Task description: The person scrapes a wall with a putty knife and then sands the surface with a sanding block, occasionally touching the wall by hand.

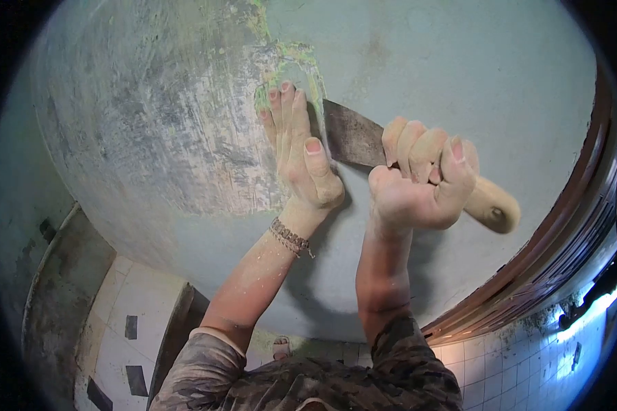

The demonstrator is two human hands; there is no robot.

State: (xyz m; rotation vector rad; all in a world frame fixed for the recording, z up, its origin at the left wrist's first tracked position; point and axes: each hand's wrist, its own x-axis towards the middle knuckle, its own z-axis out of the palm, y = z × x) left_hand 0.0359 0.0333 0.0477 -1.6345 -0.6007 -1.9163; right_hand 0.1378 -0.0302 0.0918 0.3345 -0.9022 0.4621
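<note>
Right hand (421,181) fist-clamped on wooden-handled rusty steel scraper (353,140), left hand (298,154) flat, pressing blade; pale blue painted wall (459,61) scraped upper-left, right side untouched.

The wall (425,68) is pale blue-green, and its scraped patch (171,130) shows streaky grey and white with flecks of bright green. The scraper blade (353,137) is dark rusty brown; its handle (493,205) is light tan wood. The sleeves (308,383) carry a brown-and-olive camouflage pattern. The bracelet (291,238) is brownish and beaded. The floor tiles (521,370) are white with dark grid lines, and the door frame (562,226) is reddish brown.
</note>
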